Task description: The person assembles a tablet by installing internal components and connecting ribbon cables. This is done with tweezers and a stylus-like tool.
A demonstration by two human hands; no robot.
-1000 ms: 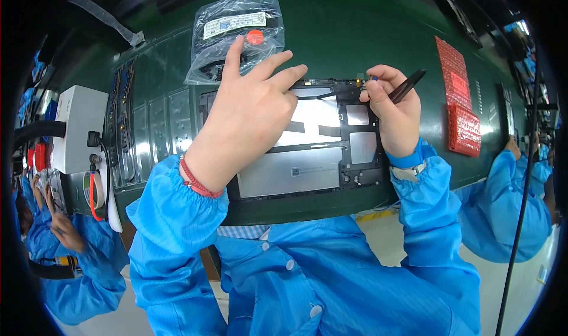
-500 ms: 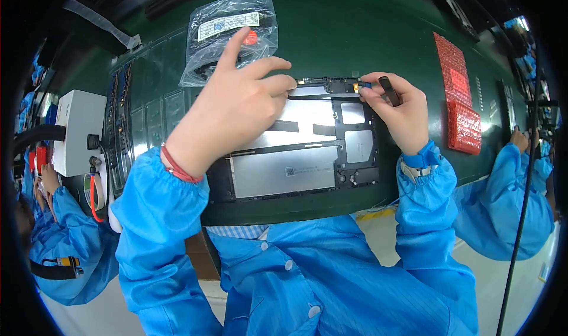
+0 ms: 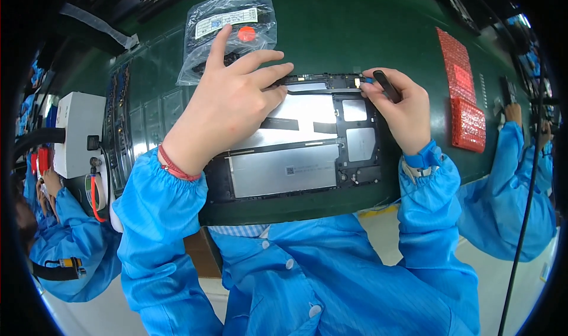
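An opened tablet (image 3: 284, 170) lies on the green bench mat, its black frame holding silver battery panels. My left hand (image 3: 231, 102) reaches over its upper left part, several fingers stretched and spread. Its lowest visible finger bends down to the tablet, near the end of a thin dark strip (image 3: 322, 91); the thumb is hidden. At the upper right corner, my right hand (image 3: 405, 105) is closed around a dark, pen-shaped tool (image 3: 387, 86). Its thumb and forefinger tips meet by a small blue and white part (image 3: 362, 81); the tool's tip cannot be made out.
Beyond my left hand lies a clear plastic bag (image 3: 231, 19) with dark contents. Red bubble wrap (image 3: 467, 123) is at the right. A white box (image 3: 80, 133) with cables stands left. Co-workers in blue sleeves sit either side; a black cable (image 3: 523, 217) hangs at the right.
My left hand has shifted slightly left and down, its fingers still spread. The right hand stays at the tablet's corner, with the tool tilted a little more to the left.
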